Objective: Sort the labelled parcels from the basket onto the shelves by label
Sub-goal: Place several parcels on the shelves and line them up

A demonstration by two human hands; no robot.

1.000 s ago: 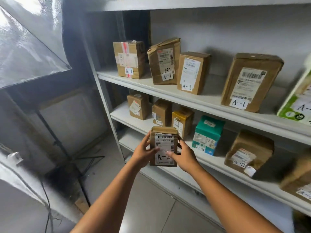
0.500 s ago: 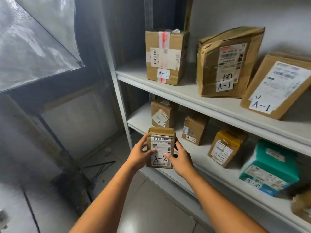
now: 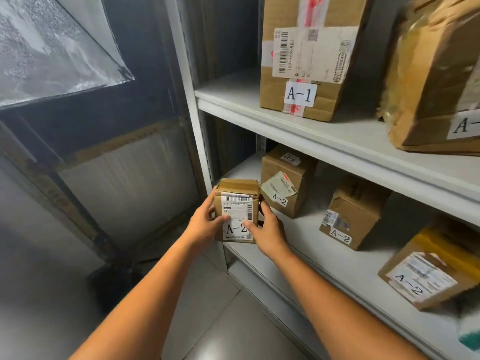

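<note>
A small brown parcel [image 3: 237, 193] labelled A-2 stands upright at the left front corner of the lower shelf [image 3: 324, 245]. My left hand [image 3: 205, 224] grips its left side with the thumb across the label. My right hand [image 3: 267, 229] holds its right side, thumb on the label's lower edge. Whether the parcel's base rests on the shelf edge cannot be told. Other A-2 parcels stand on this shelf: one right behind it [image 3: 285, 183], another further right [image 3: 350, 214], a third at the right [image 3: 431, 274].
The upper shelf [image 3: 311, 131] carries a taped A-1 parcel [image 3: 306, 53] and a crumpled brown parcel [image 3: 436, 74]. The grey shelf upright [image 3: 189, 100] stands just left of the held parcel. A grey tiled floor [image 3: 220, 320] lies below, with a dark stand at the left.
I have come closer to the shelving's left end. Both hands carried the A-2 parcel forward to the lower shelf's left front corner, in front of the first A-2 box.
</note>
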